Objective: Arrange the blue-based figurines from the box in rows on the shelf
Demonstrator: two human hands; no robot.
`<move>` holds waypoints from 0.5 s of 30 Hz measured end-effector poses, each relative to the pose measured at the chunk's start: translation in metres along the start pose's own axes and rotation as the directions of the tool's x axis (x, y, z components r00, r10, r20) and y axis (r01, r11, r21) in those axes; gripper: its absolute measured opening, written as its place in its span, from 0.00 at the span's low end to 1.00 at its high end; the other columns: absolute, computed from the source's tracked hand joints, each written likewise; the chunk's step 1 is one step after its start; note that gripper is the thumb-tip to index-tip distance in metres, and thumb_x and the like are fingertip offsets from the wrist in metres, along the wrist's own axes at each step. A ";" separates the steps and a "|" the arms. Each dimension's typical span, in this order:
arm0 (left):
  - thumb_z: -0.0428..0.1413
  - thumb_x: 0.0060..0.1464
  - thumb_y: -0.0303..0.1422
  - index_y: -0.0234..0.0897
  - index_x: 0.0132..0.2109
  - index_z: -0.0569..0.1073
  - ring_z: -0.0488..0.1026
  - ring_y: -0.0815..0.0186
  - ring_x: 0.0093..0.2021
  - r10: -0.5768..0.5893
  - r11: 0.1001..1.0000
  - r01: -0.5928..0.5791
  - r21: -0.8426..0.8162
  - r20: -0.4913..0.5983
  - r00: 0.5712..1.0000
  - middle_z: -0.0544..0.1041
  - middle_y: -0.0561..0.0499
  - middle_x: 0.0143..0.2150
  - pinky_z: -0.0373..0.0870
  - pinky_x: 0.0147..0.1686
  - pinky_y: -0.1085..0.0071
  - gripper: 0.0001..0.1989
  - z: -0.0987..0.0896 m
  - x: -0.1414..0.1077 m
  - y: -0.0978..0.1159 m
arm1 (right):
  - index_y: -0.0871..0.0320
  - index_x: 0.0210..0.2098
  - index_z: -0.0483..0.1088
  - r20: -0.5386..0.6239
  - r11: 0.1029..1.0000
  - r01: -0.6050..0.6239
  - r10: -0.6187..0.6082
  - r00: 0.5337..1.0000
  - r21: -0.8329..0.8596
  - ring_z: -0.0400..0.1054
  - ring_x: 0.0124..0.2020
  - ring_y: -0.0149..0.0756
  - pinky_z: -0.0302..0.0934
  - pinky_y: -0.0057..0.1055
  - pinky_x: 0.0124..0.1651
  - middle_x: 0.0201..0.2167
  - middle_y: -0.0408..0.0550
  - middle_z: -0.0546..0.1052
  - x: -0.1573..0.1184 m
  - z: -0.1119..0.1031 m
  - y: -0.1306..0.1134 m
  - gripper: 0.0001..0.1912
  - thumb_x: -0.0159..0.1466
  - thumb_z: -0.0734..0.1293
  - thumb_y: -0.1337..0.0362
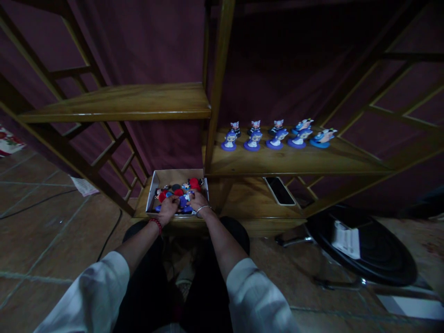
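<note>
A shallow cardboard box (176, 175) with white sides sits on the low shelf in front of me, filled with small figurines in red, purple, white and black. Both hands are down inside it. My left hand (168, 207), with a red beaded bracelet at the wrist, has its fingers curled against a purple-and-white figurine (185, 200). From the other side my right hand (198, 200), wearing a pale bracelet, pinches the same figurine. My fingers partly cover it, and its full shape is hard to make out in the dim light.
On the right-hand shelf (294, 162) stand two rows of figurines, with purple ones (254, 140) in front. Below lies a phone (279, 190). A black round stool (364, 247) with papers stands at right. A wooden upright (219, 83) divides the shelving; a cable (111, 236) crosses the floor.
</note>
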State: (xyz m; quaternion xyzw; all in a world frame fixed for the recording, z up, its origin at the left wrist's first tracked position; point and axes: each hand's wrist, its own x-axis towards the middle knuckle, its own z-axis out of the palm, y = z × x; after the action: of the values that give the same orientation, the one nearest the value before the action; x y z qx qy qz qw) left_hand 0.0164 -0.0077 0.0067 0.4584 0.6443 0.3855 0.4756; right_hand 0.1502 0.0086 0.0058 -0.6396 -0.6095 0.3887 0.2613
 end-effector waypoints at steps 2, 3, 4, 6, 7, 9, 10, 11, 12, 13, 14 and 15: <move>0.50 0.49 0.24 0.33 0.34 0.71 0.71 0.69 0.21 -0.040 0.999 0.041 -0.027 0.008 0.999 0.72 0.53 0.23 0.70 0.26 0.71 0.06 0.002 -0.001 0.000 | 0.54 0.46 0.64 -0.004 1.000 -0.011 0.011 1.000 0.029 0.68 0.25 0.30 0.58 0.24 0.31 0.26 0.42 0.75 0.001 0.002 0.002 0.16 0.57 0.62 0.62; 0.50 0.49 0.24 0.33 0.34 0.70 0.71 0.69 0.21 -0.061 0.997 0.062 -0.045 0.013 0.998 0.72 0.53 0.23 0.71 0.26 0.71 0.06 0.003 -0.002 0.001 | 0.54 0.45 0.65 -0.004 0.999 -0.011 0.011 1.000 0.044 0.68 0.25 0.30 0.58 0.23 0.30 0.25 0.42 0.75 0.001 0.003 0.003 0.15 0.58 0.61 0.62; 0.50 0.49 0.24 0.33 0.34 0.70 0.71 0.69 0.21 -0.076 0.995 0.077 -0.063 0.017 0.997 0.72 0.53 0.23 0.71 0.26 0.72 0.05 0.003 -0.003 0.003 | 0.53 0.45 0.65 0.000 0.998 -0.010 0.010 1.000 0.056 0.68 0.25 0.30 0.58 0.23 0.30 0.24 0.42 0.75 0.001 0.003 0.003 0.14 0.59 0.61 0.63; 0.50 0.50 0.24 0.33 0.34 0.69 0.71 0.70 0.21 -0.099 0.990 0.101 -0.094 0.025 0.995 0.72 0.54 0.22 0.71 0.26 0.72 0.05 0.003 -0.005 0.005 | 0.54 0.44 0.66 0.016 0.997 -0.010 0.009 1.000 0.073 0.68 0.24 0.29 0.58 0.22 0.29 0.23 0.41 0.74 0.002 0.004 0.004 0.13 0.60 0.59 0.64; 0.50 0.50 0.24 0.32 0.35 0.69 0.71 0.70 0.21 -0.108 0.988 0.110 -0.107 0.029 0.994 0.72 0.54 0.22 0.71 0.26 0.72 0.05 0.002 -0.005 0.006 | 0.54 0.44 0.65 0.023 0.997 -0.009 0.007 1.000 0.077 0.68 0.24 0.29 0.58 0.22 0.28 0.23 0.41 0.74 0.002 0.005 0.004 0.13 0.60 0.58 0.64; 0.50 0.50 0.24 0.32 0.35 0.69 0.71 0.71 0.21 -0.118 0.984 0.122 -0.129 0.036 0.992 0.72 0.54 0.22 0.71 0.26 0.72 0.04 0.001 -0.005 0.007 | 0.53 0.44 0.65 0.030 0.997 -0.008 0.005 1.000 0.078 0.68 0.23 0.28 0.58 0.22 0.27 0.24 0.41 0.74 0.003 0.005 0.005 0.13 0.60 0.58 0.65; 0.50 0.50 0.24 0.32 0.35 0.69 0.71 0.71 0.21 -0.121 0.982 0.126 -0.138 0.038 0.992 0.72 0.54 0.22 0.71 0.27 0.72 0.04 0.001 -0.005 0.007 | 0.53 0.44 0.65 0.031 0.997 -0.009 0.007 1.000 0.078 0.69 0.23 0.28 0.58 0.22 0.26 0.25 0.41 0.74 0.003 0.006 0.005 0.13 0.60 0.58 0.65; 0.50 0.50 0.24 0.32 0.34 0.69 0.71 0.71 0.21 -0.124 0.981 0.128 -0.146 0.040 0.992 0.71 0.54 0.22 0.71 0.27 0.72 0.04 0.001 -0.005 0.007 | 0.53 0.44 0.65 0.034 0.997 -0.010 0.007 0.999 0.078 0.69 0.23 0.28 0.58 0.21 0.26 0.26 0.41 0.74 0.003 0.006 0.005 0.13 0.60 0.57 0.65; 0.50 0.50 0.24 0.32 0.34 0.69 0.71 0.71 0.21 -0.126 0.980 0.131 -0.152 0.043 0.991 0.71 0.55 0.22 0.71 0.27 0.72 0.04 0.001 -0.005 0.007 | 0.53 0.44 0.65 0.035 0.997 -0.011 0.009 0.999 0.076 0.69 0.23 0.28 0.58 0.21 0.26 0.27 0.41 0.74 0.003 0.006 0.006 0.13 0.60 0.57 0.65; 0.50 0.50 0.24 0.32 0.34 0.69 0.71 0.71 0.21 -0.127 0.978 0.133 -0.158 0.046 0.991 0.71 0.55 0.21 0.71 0.27 0.72 0.04 0.001 -0.005 0.006 | 0.53 0.44 0.65 0.036 0.997 -0.014 0.011 0.999 0.074 0.69 0.23 0.28 0.58 0.21 0.26 0.27 0.41 0.74 0.003 0.006 0.006 0.13 0.60 0.57 0.64; 0.50 0.50 0.24 0.33 0.33 0.69 0.71 0.71 0.21 -0.129 0.977 0.136 -0.163 0.051 0.990 0.71 0.55 0.21 0.71 0.27 0.73 0.04 0.000 -0.004 0.006 | 0.53 0.44 0.65 0.035 0.997 -0.017 0.014 0.999 0.071 0.69 0.24 0.28 0.59 0.21 0.26 0.27 0.41 0.74 0.004 0.006 0.006 0.13 0.60 0.57 0.64; 0.50 0.50 0.24 0.33 0.33 0.69 0.71 0.71 0.21 -0.131 0.976 0.139 -0.167 0.056 0.990 0.71 0.55 0.21 0.71 0.27 0.73 0.03 0.000 -0.004 0.005 | 0.52 0.44 0.65 0.035 0.998 -0.018 0.016 0.999 0.068 0.69 0.23 0.28 0.59 0.22 0.26 0.26 0.41 0.74 0.004 0.007 0.007 0.13 0.60 0.57 0.63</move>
State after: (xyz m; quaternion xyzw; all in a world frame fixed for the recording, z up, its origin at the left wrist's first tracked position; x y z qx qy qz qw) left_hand 0.0184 -0.0098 0.0122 0.3796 0.6279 0.3956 0.5524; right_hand 0.1484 0.0107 -0.0043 -0.6289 -0.5947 0.4223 0.2692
